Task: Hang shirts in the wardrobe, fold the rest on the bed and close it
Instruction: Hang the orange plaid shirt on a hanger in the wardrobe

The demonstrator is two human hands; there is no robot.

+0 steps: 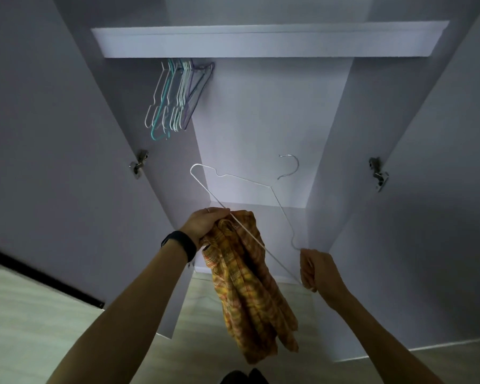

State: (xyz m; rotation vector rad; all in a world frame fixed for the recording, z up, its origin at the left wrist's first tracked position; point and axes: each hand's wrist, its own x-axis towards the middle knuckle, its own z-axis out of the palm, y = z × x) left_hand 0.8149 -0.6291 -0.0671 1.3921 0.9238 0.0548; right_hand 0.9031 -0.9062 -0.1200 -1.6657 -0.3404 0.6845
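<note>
I stand in front of the open wardrobe [261,128]. My left hand [204,224] grips the bunched top of an orange and yellow plaid shirt [250,286], which hangs down in front of me. A white wire hanger [241,180] is held tilted above the shirt, its silver hook pointing up into the wardrobe. My right hand [315,268] grips the hanger's lower right corner. The hanger's long bottom wire runs across the shirt beside my left hand.
Several empty hangers [175,98], white, teal and purple, hang bunched at the left under the wardrobe shelf [261,42]. Both doors [39,134] stand open at either side, with metal hinges [139,163] showing. Pale floor lies below.
</note>
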